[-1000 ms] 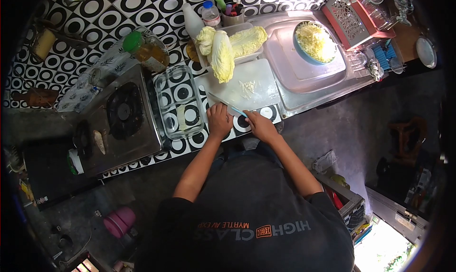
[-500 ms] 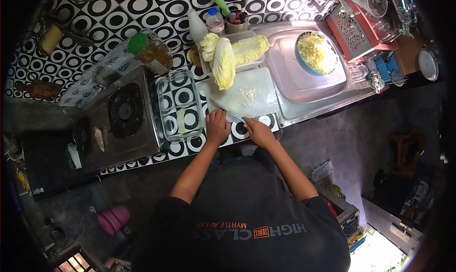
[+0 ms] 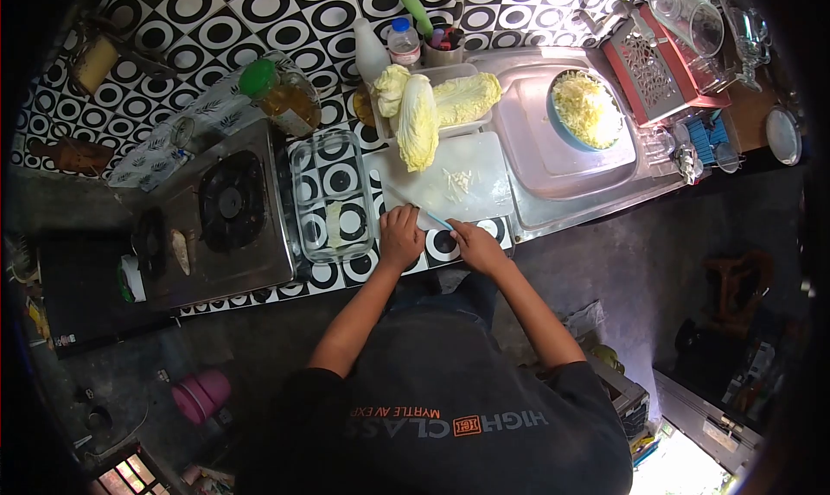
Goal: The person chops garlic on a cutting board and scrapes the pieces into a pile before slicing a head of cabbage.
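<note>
My right hand point(image 3: 477, 246) is closed round the light blue handle of a knife point(image 3: 438, 219). Its blade points up and left across the front of the white cutting board point(image 3: 486, 166). Beside the blade, my left hand point(image 3: 402, 236) rests at the board's front edge with its fingers curled close together; anything under them is hidden. Thin pale strips point(image 3: 456, 185) lie in a small pile on the board. One napa cabbage point(image 3: 418, 123) overlaps the board's back left corner, and another cabbage piece point(image 3: 468, 97) lies in a tray point(image 3: 484, 120) behind it.
Left of the board stands a glass dish point(image 3: 298, 197) with a pale piece inside, then a stove point(image 3: 246, 266). At the right, a bowl of shredded cabbage point(image 3: 585, 110) sits on a metal sink surface point(image 3: 562, 214). A red grater point(image 3: 653, 71) and bottles stand farther back.
The whole view has shifted slightly, with the counter items now a little farther right and lower. Both hands keep nearly the same place at the board's front edge.
</note>
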